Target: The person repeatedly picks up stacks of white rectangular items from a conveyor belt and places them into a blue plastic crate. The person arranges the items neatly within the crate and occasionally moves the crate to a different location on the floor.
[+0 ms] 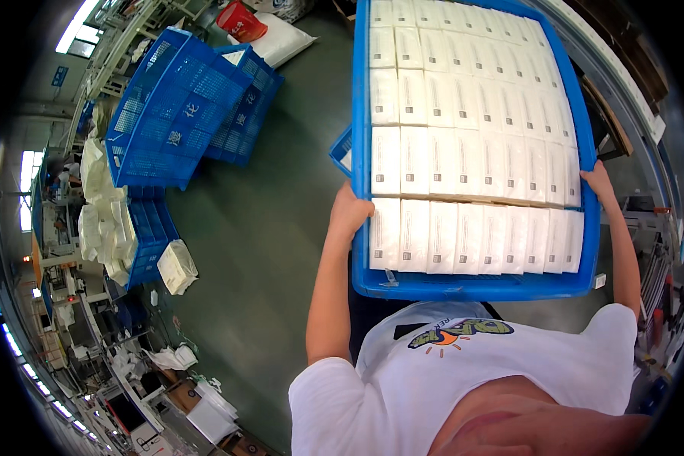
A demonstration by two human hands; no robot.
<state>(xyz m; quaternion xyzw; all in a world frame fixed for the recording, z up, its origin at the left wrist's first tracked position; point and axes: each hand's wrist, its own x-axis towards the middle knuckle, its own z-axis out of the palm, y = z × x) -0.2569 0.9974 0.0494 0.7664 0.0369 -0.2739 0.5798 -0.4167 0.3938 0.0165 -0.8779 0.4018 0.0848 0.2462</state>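
I hold a large blue plastic crate point(471, 286) in front of my chest. It is packed with rows of white rectangular packs point(463, 144). My left hand point(349, 213) grips the crate's left rim near its front corner. My right hand point(599, 182) grips the right rim, fingers over the edge. The crate's near edge rests close against my white shirt.
Empty blue mesh crates point(175, 114) lie stacked and tilted on the grey-green floor at the left. White bundles point(102, 220) pile beside a lower blue crate, and one white pack point(177, 266) lies loose. A metal conveyor frame point(631, 99) runs along the right. Another blue crate corner point(342, 152) shows under mine.
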